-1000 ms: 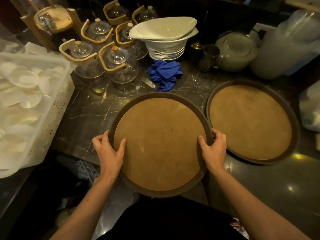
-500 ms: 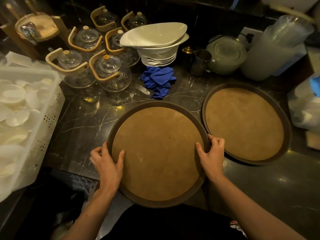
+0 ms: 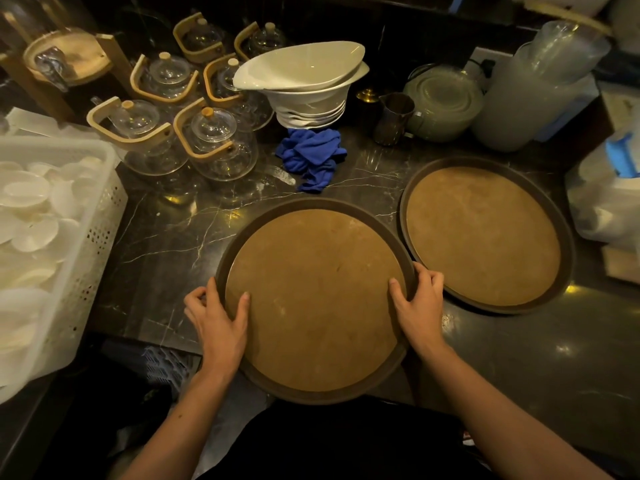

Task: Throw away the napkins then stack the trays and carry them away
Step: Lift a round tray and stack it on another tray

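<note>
Two round brown trays with tan non-slip tops lie on a dark marble counter. The near tray hangs partly over the counter's front edge, right in front of me. My left hand grips its left rim, thumb on the tan surface. My right hand grips its right rim the same way. The second tray lies flat to the right, its rim almost touching the near tray by my right hand. Both trays are bare. No napkins show on them.
A crumpled blue cloth lies behind the near tray. Behind it stand stacked white bowls, several glass teapots, a metal jug and plastic containers. A white crate of dishes fills the left; a white bag sits far right.
My view has tilted, so everything sits lower and a little left in the frame. Both hands keep the same grip on the near tray, which has hardly shifted on the counter.
</note>
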